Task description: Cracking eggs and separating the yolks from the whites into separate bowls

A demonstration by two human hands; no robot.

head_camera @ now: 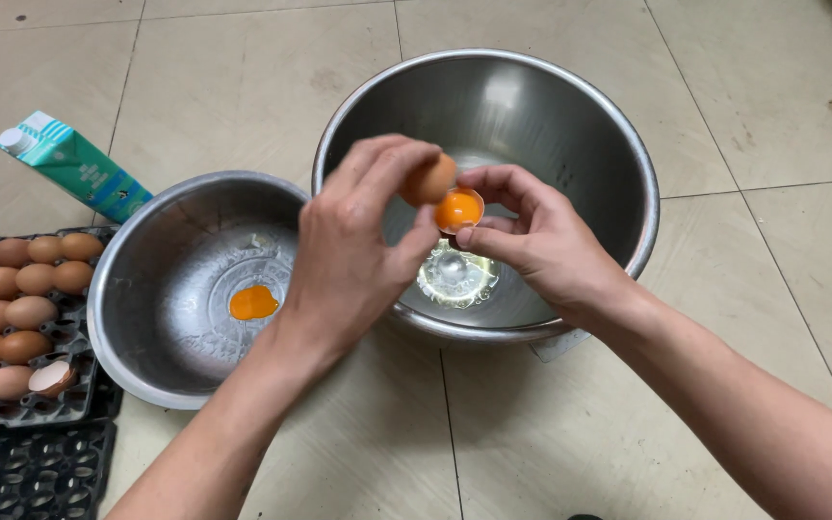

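Over the large steel bowl [628, 135], the left hand [353, 260] is pinching one brown half-shell [429, 179] at its rim, and the right hand [541, 246] is cupping the other half [459, 210] with the yolk inside. Both halves look light, brittle and slippery; gentle fingertip holds suit them. Beyond, to the left, a small bowl [137, 250] is holding a yolk [253, 302].

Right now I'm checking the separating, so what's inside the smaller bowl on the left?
The smaller bowl holds one yolk on its bottom, with streaks of wet residue around it. The left hand and forearm cover the bowl's right edge, so that part is hidden.
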